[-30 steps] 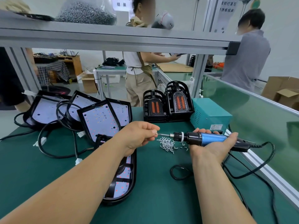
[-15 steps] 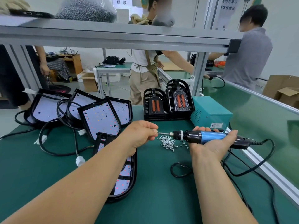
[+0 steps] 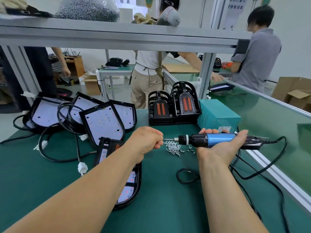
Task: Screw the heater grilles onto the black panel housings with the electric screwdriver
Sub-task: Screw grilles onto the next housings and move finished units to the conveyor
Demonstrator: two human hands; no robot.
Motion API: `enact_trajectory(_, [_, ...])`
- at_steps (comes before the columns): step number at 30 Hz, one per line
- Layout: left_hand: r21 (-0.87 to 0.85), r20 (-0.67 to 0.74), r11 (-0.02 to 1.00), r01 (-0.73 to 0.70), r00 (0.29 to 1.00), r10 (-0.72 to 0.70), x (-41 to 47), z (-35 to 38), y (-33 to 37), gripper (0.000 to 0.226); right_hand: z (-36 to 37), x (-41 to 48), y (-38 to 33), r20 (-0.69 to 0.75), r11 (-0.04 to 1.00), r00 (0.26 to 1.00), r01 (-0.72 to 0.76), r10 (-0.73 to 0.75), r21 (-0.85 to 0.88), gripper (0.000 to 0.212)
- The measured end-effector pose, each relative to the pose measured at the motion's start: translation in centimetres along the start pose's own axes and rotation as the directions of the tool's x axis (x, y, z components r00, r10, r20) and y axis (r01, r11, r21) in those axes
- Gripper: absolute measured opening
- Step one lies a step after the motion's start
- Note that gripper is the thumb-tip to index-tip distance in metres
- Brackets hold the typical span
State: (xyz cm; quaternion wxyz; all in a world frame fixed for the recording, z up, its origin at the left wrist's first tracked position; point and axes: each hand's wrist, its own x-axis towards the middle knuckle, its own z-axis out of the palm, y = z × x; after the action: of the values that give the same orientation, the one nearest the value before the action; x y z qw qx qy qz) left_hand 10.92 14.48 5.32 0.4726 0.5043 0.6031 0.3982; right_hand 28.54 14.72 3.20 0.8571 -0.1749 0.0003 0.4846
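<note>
My right hand grips the blue and black electric screwdriver, held level with its bit pointing left. At the bit's tip my left hand pinches a small screw between its fingertips. A pile of small silver screws lies on the green mat just below the bit. Under my left forearm lies a black panel housing with a white LED board, partly hidden by the arm. Several more black panel housings with cables lean at the back left. Two black heater grilles with orange elements stand at the back centre.
A teal power box stands right of the grilles. The screwdriver's black cable loops over the mat on the right, along the aluminium rail. An overhead shelf carries a bag of screws. Several people stand beyond the bench.
Both hands stay almost still, with the screw kept at the bit's tip. The people behind the bench have shifted; one now reaches to the right.
</note>
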Motion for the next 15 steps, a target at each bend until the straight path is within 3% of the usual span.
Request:
enact_trajectory(3, [0.029, 0.018, 1.0, -0.002, 1.0, 0.001, 0.0, 0.1, 0.0, 0.018, 0.4, 0.6, -0.6, -0.099, 0.995, 0.991, -0.082, 0.087, 0.054, 0.05])
enact_trajectory(11, [0.096, 0.144, 0.994, -0.044, 0.989, 0.029, 0.2, -0.2, -0.3, 0.01, 0.7, 0.7, -0.7, -0.087, 0.995, 0.992, -0.096, 0.096, 0.007, 0.05])
enact_trajectory(15, [0.328, 0.134, 0.936, -0.125, 0.987, 0.085, -0.7, -0.7, 0.5, 0.045, -0.8, 1.6, -0.3, 0.003, 0.993, 0.999, -0.043, 0.043, -0.109, 0.044])
